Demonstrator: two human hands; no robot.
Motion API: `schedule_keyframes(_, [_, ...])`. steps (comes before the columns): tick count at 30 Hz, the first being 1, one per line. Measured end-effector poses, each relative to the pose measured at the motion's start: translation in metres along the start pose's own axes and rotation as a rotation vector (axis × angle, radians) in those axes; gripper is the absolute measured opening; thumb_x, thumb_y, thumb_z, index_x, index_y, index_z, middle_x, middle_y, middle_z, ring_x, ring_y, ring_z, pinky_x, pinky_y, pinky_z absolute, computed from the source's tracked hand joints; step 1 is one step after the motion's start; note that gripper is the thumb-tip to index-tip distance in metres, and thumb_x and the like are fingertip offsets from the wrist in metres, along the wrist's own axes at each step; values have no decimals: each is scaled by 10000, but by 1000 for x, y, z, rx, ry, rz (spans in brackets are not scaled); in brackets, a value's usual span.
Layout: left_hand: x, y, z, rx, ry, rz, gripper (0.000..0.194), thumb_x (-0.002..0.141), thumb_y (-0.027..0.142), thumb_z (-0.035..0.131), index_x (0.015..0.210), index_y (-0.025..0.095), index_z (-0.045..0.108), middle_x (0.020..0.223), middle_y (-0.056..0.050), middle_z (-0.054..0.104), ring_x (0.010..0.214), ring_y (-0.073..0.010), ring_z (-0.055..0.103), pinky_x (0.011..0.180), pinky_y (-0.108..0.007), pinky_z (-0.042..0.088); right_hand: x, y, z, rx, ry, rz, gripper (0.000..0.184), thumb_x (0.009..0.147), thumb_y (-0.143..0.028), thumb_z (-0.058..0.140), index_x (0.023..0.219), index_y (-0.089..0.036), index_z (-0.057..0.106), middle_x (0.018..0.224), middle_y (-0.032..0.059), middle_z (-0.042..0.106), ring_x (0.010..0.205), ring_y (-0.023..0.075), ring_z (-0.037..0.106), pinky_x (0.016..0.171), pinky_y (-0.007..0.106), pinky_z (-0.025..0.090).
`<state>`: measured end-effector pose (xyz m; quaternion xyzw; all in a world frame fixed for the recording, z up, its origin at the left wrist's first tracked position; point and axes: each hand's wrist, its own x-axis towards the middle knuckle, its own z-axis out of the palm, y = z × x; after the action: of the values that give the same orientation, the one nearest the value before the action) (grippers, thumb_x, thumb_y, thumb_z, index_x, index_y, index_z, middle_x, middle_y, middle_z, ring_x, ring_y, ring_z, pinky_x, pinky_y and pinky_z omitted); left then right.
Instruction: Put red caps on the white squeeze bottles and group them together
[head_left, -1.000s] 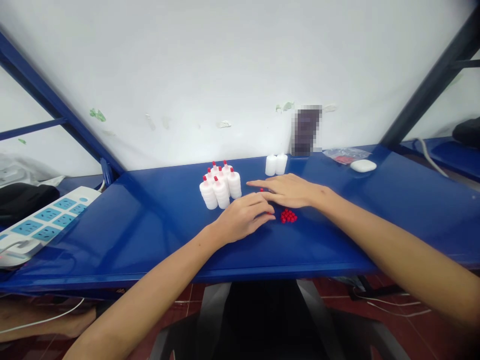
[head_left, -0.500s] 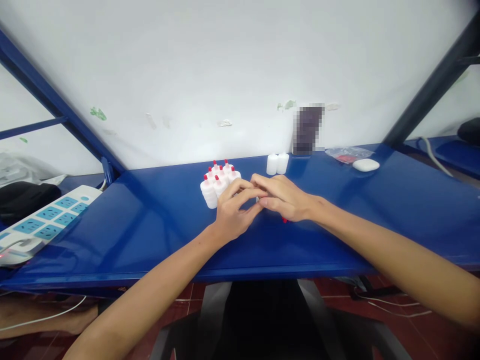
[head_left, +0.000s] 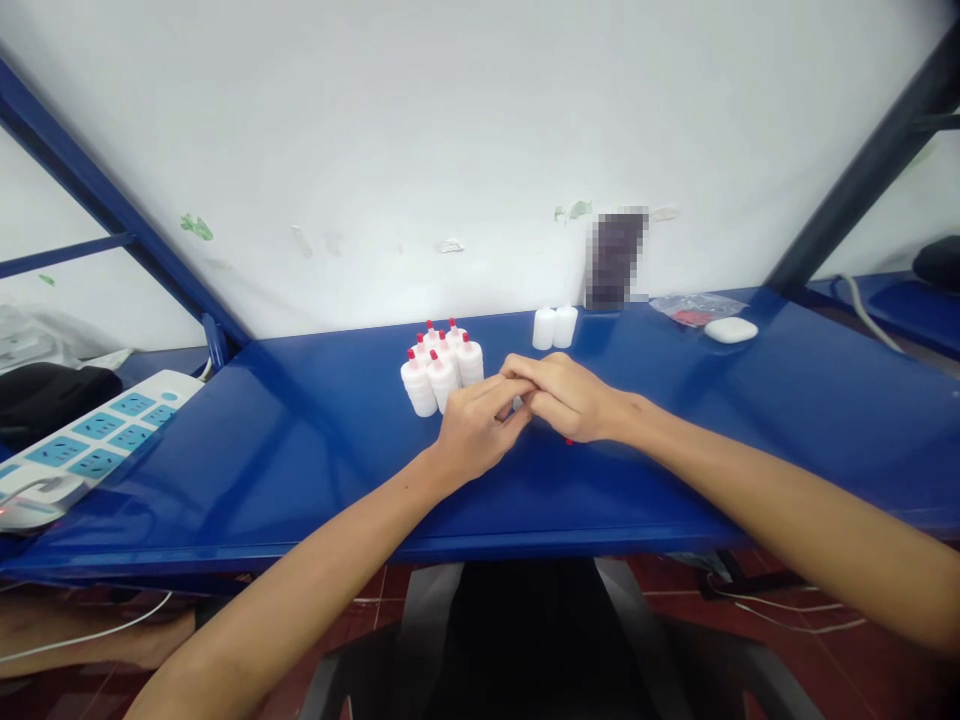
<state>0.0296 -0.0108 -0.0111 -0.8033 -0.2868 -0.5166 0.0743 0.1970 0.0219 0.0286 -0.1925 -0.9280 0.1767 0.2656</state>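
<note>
I observe the left hand [head_left: 476, 425] and right hand [head_left: 576, 396] meeting at a mostly hidden pale object [head_left: 517, 403], each one's grip indeterminable, where a leftward slip could topple the nearby red-tipped bottles [head_left: 442, 377].

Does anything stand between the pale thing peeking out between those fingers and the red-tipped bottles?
Yes, the left hand. It lies between the pale thing, which shows only as a sliver beside the right hand, and the red-tipped bottles. Nothing else visible is in between.
</note>
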Motion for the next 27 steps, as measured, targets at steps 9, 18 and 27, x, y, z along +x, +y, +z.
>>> schedule_keyframes(9, [1,2,-1,-91,-17,-208,90,958,244,528,964,180,590,566,84,456,458,-50,405,477,-175,342,0,11,-3,61,114,-42,158,911,-321,394,946,-199,488,673,-23,556,567,125,452,579,261,346])
schedule_keyframes(18, [4,-5,6,-143,17,-324,155,971,310,536,999,172,599,593,74,455,489,-60,416,518,-191,385,0,44,-2,0,426,210,239,946,-362,416,840,-192,546,557,-47,474,512,120,413,576,267,330])
schedule_keyframes(27, [-1,-17,11,-57,-154,-296,214,980,269,518,1111,170,655,687,15,576,598,-104,509,614,-237,429,1,61,-2,-131,334,275,207,907,-265,448,786,-172,587,584,-37,501,538,109,430,572,249,299])
